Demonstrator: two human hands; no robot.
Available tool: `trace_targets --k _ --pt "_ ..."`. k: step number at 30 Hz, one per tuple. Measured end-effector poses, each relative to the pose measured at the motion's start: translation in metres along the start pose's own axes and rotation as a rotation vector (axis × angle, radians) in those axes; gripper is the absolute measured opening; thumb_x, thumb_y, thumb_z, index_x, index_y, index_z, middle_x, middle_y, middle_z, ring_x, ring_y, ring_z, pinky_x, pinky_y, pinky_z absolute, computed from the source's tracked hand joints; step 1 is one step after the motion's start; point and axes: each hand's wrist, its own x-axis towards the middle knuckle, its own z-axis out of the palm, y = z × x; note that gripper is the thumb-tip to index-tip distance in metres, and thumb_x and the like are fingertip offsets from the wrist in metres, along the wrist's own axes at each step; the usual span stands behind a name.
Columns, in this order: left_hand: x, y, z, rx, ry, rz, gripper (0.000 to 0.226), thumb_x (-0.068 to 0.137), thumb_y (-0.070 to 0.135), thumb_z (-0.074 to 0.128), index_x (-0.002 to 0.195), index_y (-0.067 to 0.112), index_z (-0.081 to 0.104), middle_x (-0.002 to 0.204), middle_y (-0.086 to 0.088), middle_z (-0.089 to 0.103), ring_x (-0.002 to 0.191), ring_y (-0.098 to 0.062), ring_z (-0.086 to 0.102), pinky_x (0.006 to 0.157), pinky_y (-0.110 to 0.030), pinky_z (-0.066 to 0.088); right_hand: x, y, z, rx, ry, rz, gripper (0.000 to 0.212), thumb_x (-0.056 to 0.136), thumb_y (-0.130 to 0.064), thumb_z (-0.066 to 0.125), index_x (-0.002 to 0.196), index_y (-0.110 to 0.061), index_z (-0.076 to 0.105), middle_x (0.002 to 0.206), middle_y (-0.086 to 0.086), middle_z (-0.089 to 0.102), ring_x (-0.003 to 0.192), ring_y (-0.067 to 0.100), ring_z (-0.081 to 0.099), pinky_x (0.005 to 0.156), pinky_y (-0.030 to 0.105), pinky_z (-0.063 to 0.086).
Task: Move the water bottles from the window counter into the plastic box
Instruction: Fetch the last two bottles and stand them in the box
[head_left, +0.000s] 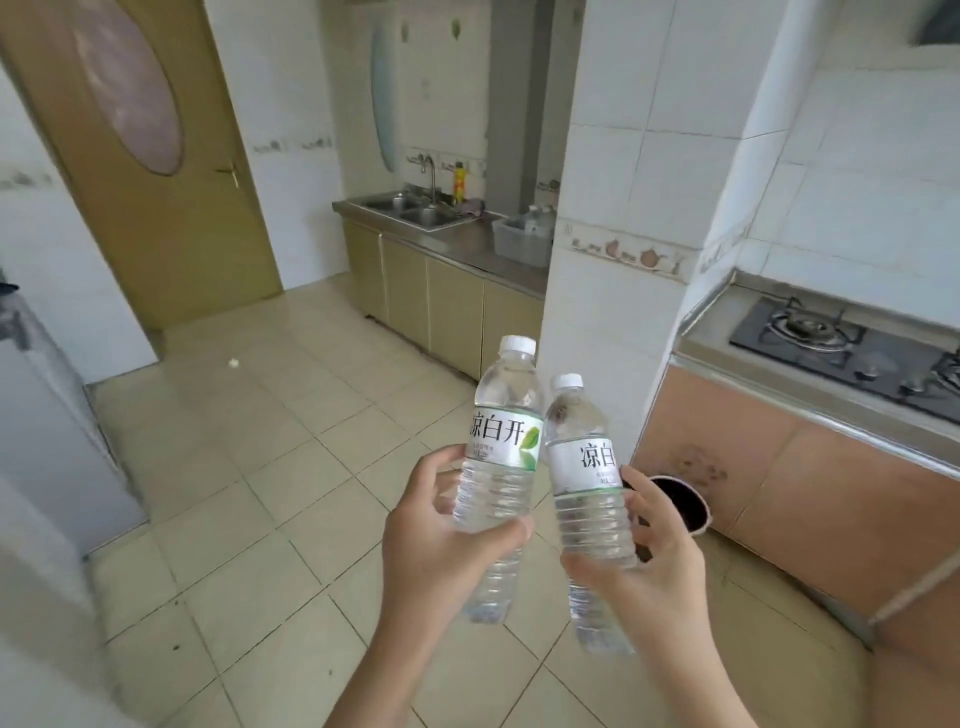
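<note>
A tiled floor (291, 467) is seen filling the middle of the view, with a brown door (156, 171) at 11 o'clock. A steel worktop (457, 244) with a sink (410, 210) is set at 12 o'clock, and on it, just right of the sink, a plastic box (519, 241) is seen with bottle tops showing inside. A gas hob (852, 348) is set on a second worktop at 3 o'clock.

2 water bottles are held upright, slightly tilted, over the floor at about 6 o'clock. The left bottle (498, 457) is gripped around its ribbed lower half by the left hand (441, 545), fingers wrapped behind and thumb across the front. The right bottle (587, 493) is gripped in the same way by the right hand (644, 566). The 2 bottles are just beside each other, their labels nearly touching. Both white caps are on. A dark round bin (680, 501) is seen on the floor behind the right hand.
</note>
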Motion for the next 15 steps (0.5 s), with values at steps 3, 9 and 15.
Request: trace_targets --k 3,9,15 --pt "0.062 -0.01 0.006 -0.002 0.011 -0.004 0.072 0.042 0.035 0.086 0.106 0.05 0.058 0.095 0.022 0.071 0.087 -0.001 0.066 0.075 -0.022 0.051 0.058 0.01 0.03 -0.009 -0.009 -0.002 0.086 0.05 -0.006 0.085 0.121 -0.044 0.054 0.107 -0.013 0.064 0.091 0.009 0.064 0.076 0.032 0.055" --pt "0.183 -0.016 0.019 -0.017 0.005 -0.002 0.07 0.044 0.028 0.089 0.104 0.05 0.059 0.092 0.022 0.07 0.084 0.006 0.061 0.069 -0.013 0.044 0.173 0.007 0.083 -0.025 0.013 0.001 0.084 0.043 -0.017 0.081 0.117 -0.049 0.055 0.108 -0.013 0.064 0.093 0.018 0.066 0.079 0.045 0.057" --pt "0.3 -0.023 0.039 -0.007 0.003 0.009 0.07 0.047 0.027 0.09 0.105 0.049 0.058 0.091 0.028 0.069 0.082 0.006 0.062 0.07 -0.019 0.047 0.283 0.007 0.125 -0.032 0.01 -0.017 0.082 0.054 0.0 0.083 0.117 -0.044 0.055 0.109 -0.016 0.061 0.094 0.008 0.06 0.071 0.023 0.049"
